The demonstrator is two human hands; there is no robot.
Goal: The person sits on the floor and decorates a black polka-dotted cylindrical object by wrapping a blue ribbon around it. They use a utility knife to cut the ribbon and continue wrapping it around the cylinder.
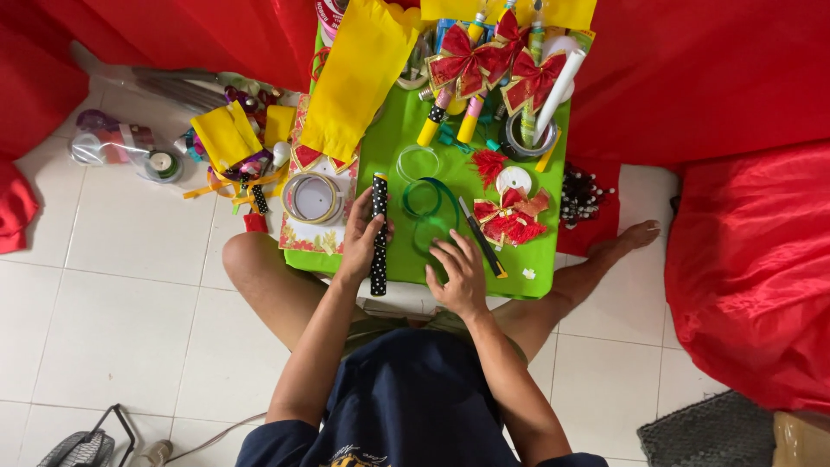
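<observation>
At the centre of the frame, a long black stick wrapped in white-dotted paper [379, 233] is held upright on the table by the left hand [361, 238], its fingers closed around the middle of the stick. Just to the right, the right hand [458, 272] is laid flat, fingers spread and holding nothing, on the bright green table top [536, 259], touching the tail of a loop of dark green ribbon [424, 201]. A dark-handled craft knife with a yellow tip [482, 238] is seen beside that hand. Further up, finished pieces are gathered: red glitter bows with gold edging [497, 56] on yellow-handled sticks, and more red bows [512, 216] right of centre. A yellow paper bag [359, 78] lies at the upper middle. Several bows thus appear done, while the dotted stick is still bare and the ribbon not yet tied.
</observation>
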